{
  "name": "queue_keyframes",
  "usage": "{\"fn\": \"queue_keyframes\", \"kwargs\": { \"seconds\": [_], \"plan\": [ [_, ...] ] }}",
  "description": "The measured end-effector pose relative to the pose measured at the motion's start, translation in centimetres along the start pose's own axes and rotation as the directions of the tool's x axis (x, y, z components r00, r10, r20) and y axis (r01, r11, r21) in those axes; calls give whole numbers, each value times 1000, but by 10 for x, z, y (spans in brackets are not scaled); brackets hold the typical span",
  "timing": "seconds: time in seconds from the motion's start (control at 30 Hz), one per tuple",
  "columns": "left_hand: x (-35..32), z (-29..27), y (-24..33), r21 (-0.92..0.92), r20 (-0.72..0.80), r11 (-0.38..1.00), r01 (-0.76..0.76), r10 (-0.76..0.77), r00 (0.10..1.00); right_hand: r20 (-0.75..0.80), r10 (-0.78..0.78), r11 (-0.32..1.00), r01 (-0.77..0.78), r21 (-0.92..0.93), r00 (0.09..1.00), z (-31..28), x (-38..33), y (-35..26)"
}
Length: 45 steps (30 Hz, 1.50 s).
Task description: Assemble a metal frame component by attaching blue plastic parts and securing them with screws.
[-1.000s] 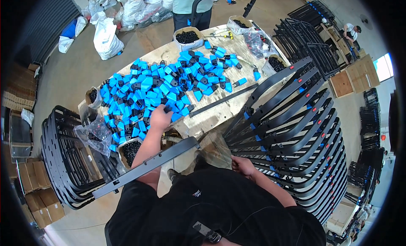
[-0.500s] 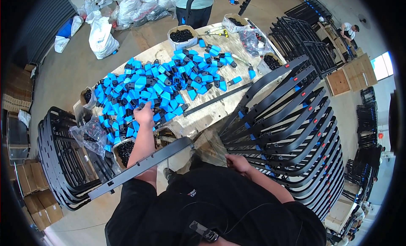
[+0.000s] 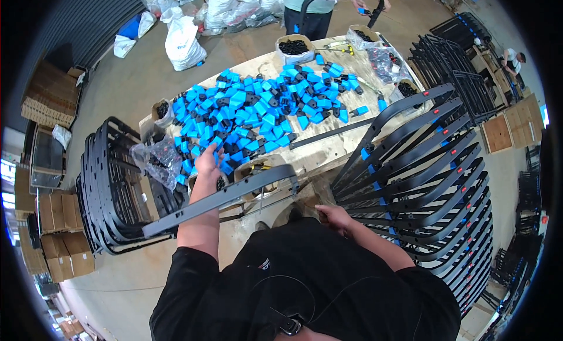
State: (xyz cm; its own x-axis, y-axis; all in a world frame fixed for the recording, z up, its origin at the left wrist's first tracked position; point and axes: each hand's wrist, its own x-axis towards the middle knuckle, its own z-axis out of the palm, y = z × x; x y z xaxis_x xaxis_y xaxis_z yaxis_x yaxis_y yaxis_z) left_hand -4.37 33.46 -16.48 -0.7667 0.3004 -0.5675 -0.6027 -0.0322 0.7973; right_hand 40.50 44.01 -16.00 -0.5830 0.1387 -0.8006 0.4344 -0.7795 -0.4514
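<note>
Grey metal bar (image 3: 220, 197) lies across the table's near edge, over the left forearm; rigid, probably fairly heavy, best gripped mid-length. Left hand (image 3: 206, 162) reaches into blue plastic clips (image 3: 258, 109), small and light; grip not discernible. Right hand (image 3: 333, 215) closed loosely near the stacked black frames (image 3: 422, 165).

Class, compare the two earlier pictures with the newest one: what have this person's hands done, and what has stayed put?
The left hand has drawn back along the blue pieces toward the table's near edge. The right hand stays low beside the stacked black frames. The grey bar still lies across the left forearm.
</note>
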Motion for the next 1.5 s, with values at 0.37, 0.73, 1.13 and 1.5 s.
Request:
{"fn": "queue_keyframes", "kwargs": {
  "seconds": [0.37, 0.73, 1.13, 1.5],
  "plan": [
    [-61, -137, -15, 867, 226, 316, -385, 440, 869, -81, -33, 990, 22, -142, 996, 87, 8, 55],
    [-128, -146, 9, 790, 416, 264, -553, 432, 800, 93, -168, 976, 153, 153, 981, 120, -41, 66],
    [-311, -32, 29, 289, 929, 410, -865, 98, 357, 432, -320, 902, 132, 412, 843, 155, -90, -6],
    [-336, 38, 8, 245, 966, 26, -969, -89, 241, 488, -238, 933, 57, 356, 840, 105, -91, -32]
  ]
}}
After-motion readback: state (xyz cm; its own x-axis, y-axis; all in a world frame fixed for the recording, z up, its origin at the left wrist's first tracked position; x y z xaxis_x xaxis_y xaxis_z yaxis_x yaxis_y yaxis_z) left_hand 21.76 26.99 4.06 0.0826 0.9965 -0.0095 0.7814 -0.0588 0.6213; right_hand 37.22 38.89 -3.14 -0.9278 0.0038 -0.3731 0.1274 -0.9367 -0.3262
